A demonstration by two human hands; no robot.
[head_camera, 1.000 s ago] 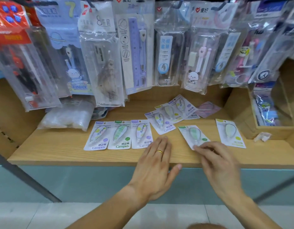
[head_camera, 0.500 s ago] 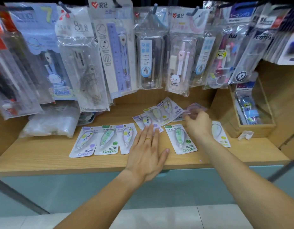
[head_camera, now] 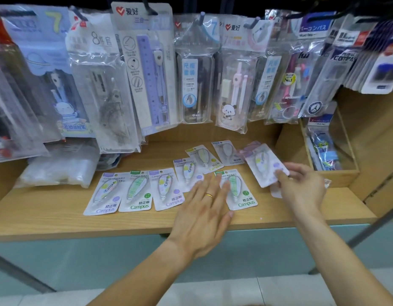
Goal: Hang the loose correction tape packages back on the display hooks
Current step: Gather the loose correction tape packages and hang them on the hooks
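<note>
- Change since the earlier frame: the right hand point(head_camera: 301, 186) has drawn back from the rear of the shelf and now pinches a purple-marked correction tape package point(head_camera: 265, 164) by its lower corner, lifted and tilted above the wooden shelf point(head_camera: 47, 215). The left hand point(head_camera: 204, 208) has stayed where it was.
- Left hand: fingers straight and spread, lying flat on the shelf over the edge of the green Campus package point(head_camera: 239, 189); it holds nothing.
- Remaining stock: three packages in a front row point(head_camera: 133, 192) and three more fanned behind point(head_camera: 204, 160) lie loose on the shelf; a pale card under the right hand may be a further package, but it is too hidden to confirm.
- Risk, grip: the hold is at one corner only, opposite the hang hole. The card could swing or slip out during the lift to the hooks.
- Risk, hooking: the display hooks point(head_camera: 150, 8) above are crowded with compass sets point(head_camera: 147, 69). Threading the hole could knock a neighbouring pack loose.
- Risk, sweep: the left hand rests on the green card; moving it carelessly could push cards off the front edge.
- Risk, placement: no free hook for this product is evident, so misfiling is likely.
</note>
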